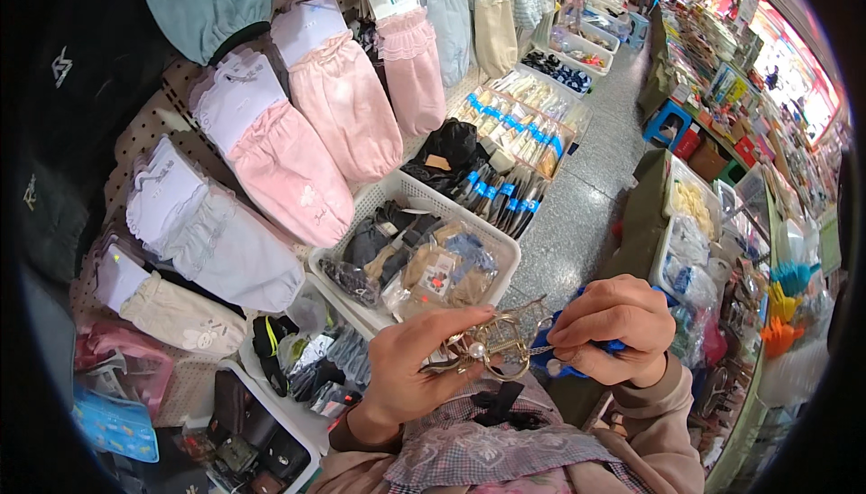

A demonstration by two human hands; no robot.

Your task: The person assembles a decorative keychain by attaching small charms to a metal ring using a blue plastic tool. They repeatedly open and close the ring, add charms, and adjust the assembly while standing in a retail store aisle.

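My left hand (410, 368) holds a gold-coloured metal ornament with a pearl bead (492, 350) between thumb and fingers, low in the middle of the view. My right hand (613, 327) is closed around a small blue tool or holder (555, 363) right beside it, touching the ornament's right end. Both hands hover just above a white plastic basket (505, 250) of packaged socks and small fabric goods.
Pink, white and beige sleeve covers (298, 169) hang on a pegboard wall to the left. More white baskets (298, 422) of goods line the shelf below. A grey tiled aisle (586, 178) runs up the middle, with a blue stool (667, 120) and crowded stalls on the right.
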